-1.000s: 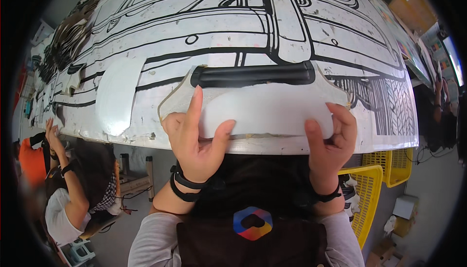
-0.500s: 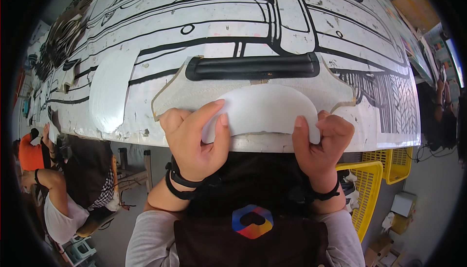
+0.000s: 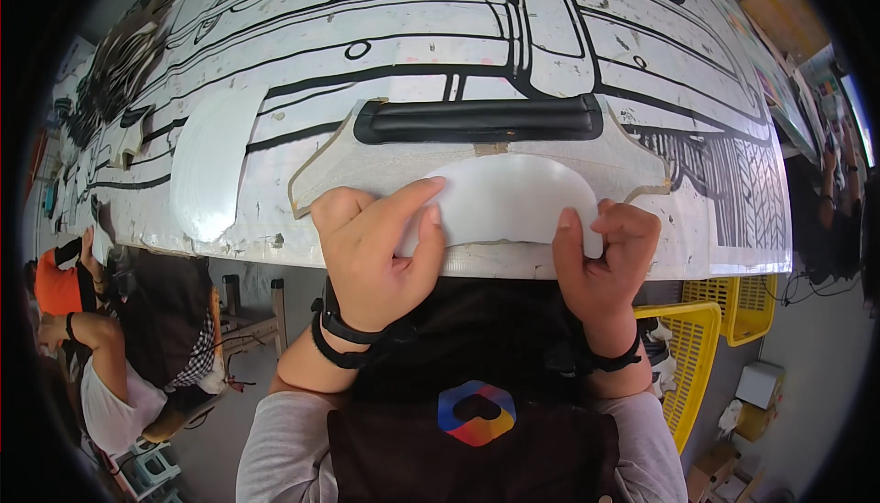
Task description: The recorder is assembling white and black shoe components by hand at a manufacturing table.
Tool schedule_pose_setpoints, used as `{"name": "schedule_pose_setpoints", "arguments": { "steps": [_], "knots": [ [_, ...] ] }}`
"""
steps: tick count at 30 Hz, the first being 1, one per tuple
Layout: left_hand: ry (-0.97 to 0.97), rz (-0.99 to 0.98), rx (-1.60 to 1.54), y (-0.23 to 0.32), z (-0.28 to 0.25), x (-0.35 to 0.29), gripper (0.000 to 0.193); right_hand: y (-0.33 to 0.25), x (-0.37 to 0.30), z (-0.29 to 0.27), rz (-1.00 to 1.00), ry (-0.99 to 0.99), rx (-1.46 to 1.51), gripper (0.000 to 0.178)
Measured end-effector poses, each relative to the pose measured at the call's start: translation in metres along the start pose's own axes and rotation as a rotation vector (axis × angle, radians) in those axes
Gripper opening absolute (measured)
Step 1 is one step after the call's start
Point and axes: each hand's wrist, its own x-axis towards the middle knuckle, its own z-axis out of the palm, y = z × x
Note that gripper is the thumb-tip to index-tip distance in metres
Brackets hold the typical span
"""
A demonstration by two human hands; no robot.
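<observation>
Hands grip a white, dome-shaped sheet piece (image 3: 513, 198) at the near edge of the tabletop (image 3: 642, 35), a white surface covered with bold black line patterns. The left hand (image 3: 371, 251) pinches the piece's left side, thumb on top and fingers curled beneath. The right hand (image 3: 605, 255) holds its right side, thumb pressed on the lower right corner. The piece lies over a larger translucent, beige-edged template (image 3: 367, 159) that rests flat by the near edge. Just beyond it, touching the template's far side, lies a long black padded strip (image 3: 477, 119). Toward the left edge sits another white curved sheet (image 3: 211, 159). Yellow plastic crates (image 3: 724, 306) stand below the right corner.
</observation>
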Motion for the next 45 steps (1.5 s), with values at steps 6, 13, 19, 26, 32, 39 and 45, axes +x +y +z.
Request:
{"name": "schedule_pose_setpoints", "arguments": {
  "steps": [6,13,19,26,32,39,45],
  "knots": [
    [0.006,-0.011,-0.016,-0.003,0.001,-0.002,0.023,-0.001,0.003,0.002,0.017,0.007,0.044,0.025],
    [-0.031,0.019,-0.001,-0.002,0.000,0.000,0.024,0.000,0.002,0.003,0.019,-0.068,0.043,0.025],
    [-0.116,0.019,0.012,0.001,-0.002,0.006,0.026,-0.002,0.009,-0.001,-0.013,-0.257,-0.116,0.022],
    [-0.136,0.054,0.039,0.005,-0.011,0.000,0.027,-0.014,0.008,-0.013,-0.015,-0.431,-0.181,0.013],
    [-0.231,0.084,0.018,0.013,-0.012,0.003,0.027,-0.027,0.015,-0.026,0.070,-0.411,-0.525,0.014],
    [-0.202,0.094,0.065,0.014,-0.014,0.004,0.028,-0.042,0.031,0.000,-0.106,-0.336,-0.387,0.041],
    [-0.179,0.021,0.095,0.008,-0.019,-0.009,0.036,-0.031,0.016,0.051,0.092,-0.412,0.231,0.032]
  ]
}}
